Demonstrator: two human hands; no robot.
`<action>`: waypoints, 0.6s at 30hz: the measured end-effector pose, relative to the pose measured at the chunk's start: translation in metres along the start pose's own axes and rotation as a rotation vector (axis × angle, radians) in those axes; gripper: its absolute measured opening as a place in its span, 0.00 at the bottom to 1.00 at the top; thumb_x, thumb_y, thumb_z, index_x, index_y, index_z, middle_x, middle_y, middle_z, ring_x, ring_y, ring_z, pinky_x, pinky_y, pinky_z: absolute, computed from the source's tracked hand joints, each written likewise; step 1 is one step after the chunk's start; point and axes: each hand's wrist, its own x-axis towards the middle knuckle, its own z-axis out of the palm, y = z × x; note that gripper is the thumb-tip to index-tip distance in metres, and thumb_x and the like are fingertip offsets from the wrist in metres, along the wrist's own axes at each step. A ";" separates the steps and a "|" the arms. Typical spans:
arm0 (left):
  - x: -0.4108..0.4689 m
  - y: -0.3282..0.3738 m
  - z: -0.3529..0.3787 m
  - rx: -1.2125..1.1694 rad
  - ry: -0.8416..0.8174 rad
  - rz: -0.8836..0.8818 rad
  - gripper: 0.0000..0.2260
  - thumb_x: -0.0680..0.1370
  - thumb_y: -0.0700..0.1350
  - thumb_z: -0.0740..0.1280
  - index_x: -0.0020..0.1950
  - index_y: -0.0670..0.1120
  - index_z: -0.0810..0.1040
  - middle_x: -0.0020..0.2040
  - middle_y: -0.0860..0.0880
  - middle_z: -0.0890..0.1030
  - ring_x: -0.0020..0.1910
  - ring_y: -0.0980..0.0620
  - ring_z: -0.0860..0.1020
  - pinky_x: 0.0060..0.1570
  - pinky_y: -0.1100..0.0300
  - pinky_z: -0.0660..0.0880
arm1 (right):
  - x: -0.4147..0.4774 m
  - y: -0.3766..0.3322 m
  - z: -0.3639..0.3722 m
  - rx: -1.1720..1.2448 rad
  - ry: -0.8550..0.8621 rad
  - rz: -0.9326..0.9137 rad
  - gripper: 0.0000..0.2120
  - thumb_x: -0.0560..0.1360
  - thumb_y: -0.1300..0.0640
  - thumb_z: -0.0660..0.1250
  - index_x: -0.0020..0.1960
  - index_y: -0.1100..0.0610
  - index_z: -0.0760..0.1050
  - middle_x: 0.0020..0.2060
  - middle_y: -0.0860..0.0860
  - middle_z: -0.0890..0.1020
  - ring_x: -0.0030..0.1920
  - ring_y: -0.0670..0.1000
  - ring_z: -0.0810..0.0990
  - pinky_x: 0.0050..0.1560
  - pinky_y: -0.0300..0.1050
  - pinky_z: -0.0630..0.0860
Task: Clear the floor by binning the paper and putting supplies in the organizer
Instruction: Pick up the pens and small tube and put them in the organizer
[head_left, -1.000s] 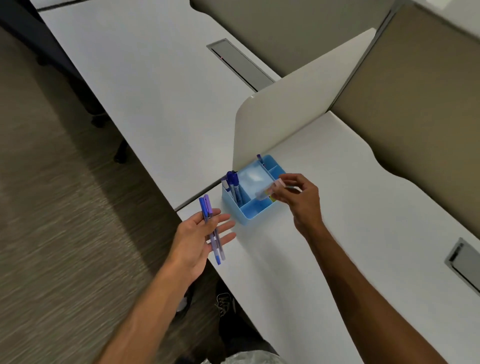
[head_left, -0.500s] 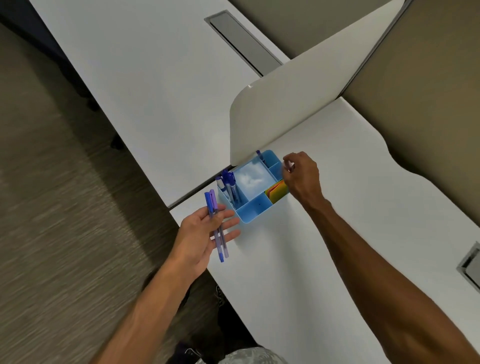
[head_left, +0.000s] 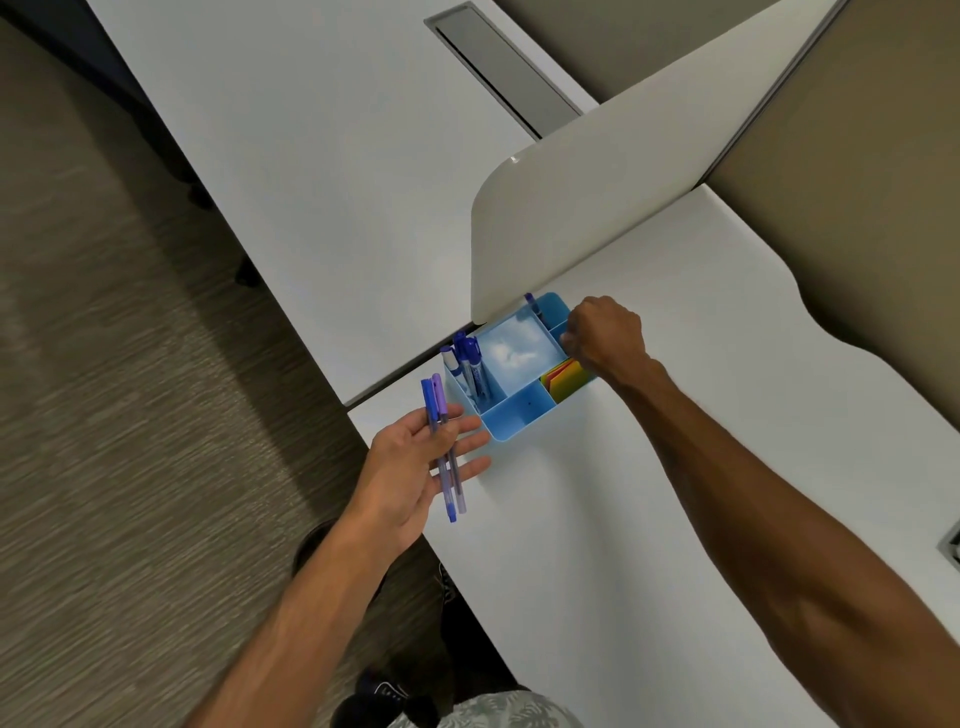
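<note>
organizer (head_left: 519, 415): blue, on desk | pens (head_left: 444, 447): two, held | sticky notes (head_left: 566, 379): probably, inside

right hand (head_left: 605, 332): moved from above organizer (head_left: 519, 410) centre to its far-right corner | fist closed | pale item once pinched no longer seen | sticky notes (head_left: 563, 382) uncovered

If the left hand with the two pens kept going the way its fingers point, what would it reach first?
Most likely the blue organizer: the left hand has fingers pointing at its near corner, with only bare desk between. Depth is hard to judge from one view.
</note>
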 end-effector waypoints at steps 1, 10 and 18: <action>0.000 0.000 0.000 0.001 0.000 -0.002 0.11 0.82 0.41 0.64 0.63 0.43 0.77 0.54 0.44 0.87 0.53 0.43 0.86 0.50 0.47 0.84 | 0.002 0.000 0.000 -0.003 -0.016 0.009 0.07 0.75 0.57 0.69 0.43 0.60 0.82 0.35 0.53 0.77 0.36 0.52 0.75 0.33 0.42 0.66; -0.002 0.002 -0.001 0.014 -0.009 0.006 0.10 0.82 0.39 0.63 0.62 0.43 0.78 0.55 0.43 0.86 0.54 0.43 0.86 0.53 0.45 0.82 | 0.014 0.001 0.009 -0.055 -0.021 0.032 0.11 0.73 0.52 0.72 0.50 0.59 0.82 0.40 0.56 0.84 0.39 0.58 0.82 0.43 0.50 0.81; -0.002 0.005 0.000 0.085 -0.024 0.011 0.10 0.82 0.38 0.64 0.62 0.43 0.78 0.55 0.43 0.86 0.54 0.44 0.85 0.55 0.46 0.82 | -0.015 -0.009 -0.021 0.382 0.058 0.070 0.11 0.73 0.47 0.72 0.52 0.51 0.84 0.44 0.52 0.86 0.43 0.52 0.83 0.45 0.51 0.82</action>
